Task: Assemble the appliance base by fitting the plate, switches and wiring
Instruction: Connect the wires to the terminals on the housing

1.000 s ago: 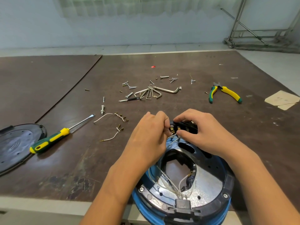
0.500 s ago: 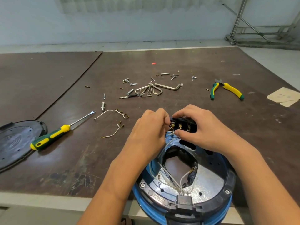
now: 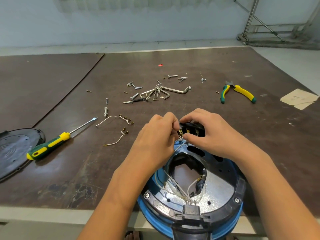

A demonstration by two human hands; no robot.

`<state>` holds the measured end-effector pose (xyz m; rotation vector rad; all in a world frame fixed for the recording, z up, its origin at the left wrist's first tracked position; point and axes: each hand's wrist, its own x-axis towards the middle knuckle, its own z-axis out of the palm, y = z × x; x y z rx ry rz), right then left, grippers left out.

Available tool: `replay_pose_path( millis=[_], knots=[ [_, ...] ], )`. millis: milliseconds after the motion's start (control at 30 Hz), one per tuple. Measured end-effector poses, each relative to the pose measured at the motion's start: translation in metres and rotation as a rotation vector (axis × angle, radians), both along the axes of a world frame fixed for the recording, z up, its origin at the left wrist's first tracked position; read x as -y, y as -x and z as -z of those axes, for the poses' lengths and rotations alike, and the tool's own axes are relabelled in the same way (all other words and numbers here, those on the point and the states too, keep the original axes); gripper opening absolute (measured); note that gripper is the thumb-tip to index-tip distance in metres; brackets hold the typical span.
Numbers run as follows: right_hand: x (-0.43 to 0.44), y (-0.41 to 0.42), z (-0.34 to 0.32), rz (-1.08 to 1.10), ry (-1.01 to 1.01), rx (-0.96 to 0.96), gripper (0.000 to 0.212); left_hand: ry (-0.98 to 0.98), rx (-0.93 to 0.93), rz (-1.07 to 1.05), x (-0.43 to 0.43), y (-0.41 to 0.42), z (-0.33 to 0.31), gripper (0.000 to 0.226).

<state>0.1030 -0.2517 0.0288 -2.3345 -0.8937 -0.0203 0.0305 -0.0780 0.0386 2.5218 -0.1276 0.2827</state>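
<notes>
Switch block, wire, pinched by curled hands

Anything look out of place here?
The appliance base juts past the table's near edge, while the left hand and right hand hold its switch block. Screws lie scattered round the hex keys; two short wires lie loose by the screwdriver.

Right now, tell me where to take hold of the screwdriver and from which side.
Grip the screwdriver by its thick green-and-yellow handle, coming down from above. It lies flat on the table, handle toward the near left, blade pointing away to the right, so fingers can close across the handle.
</notes>
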Motion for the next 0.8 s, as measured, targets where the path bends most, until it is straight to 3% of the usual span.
replay_pose_path(
  millis=[467,800],
  knots=[
    [-0.002,-0.003,-0.002,0.024,0.0,-0.002,0.027,-0.1,0.024,-0.012,0.002,-0.002,0.0,0.036],
    [-0.013,-0.002,-0.012,0.058,0.143,0.018,0.033,-0.199,0.088,-0.013,0.004,-0.001,-0.002,0.041]
  ],
)
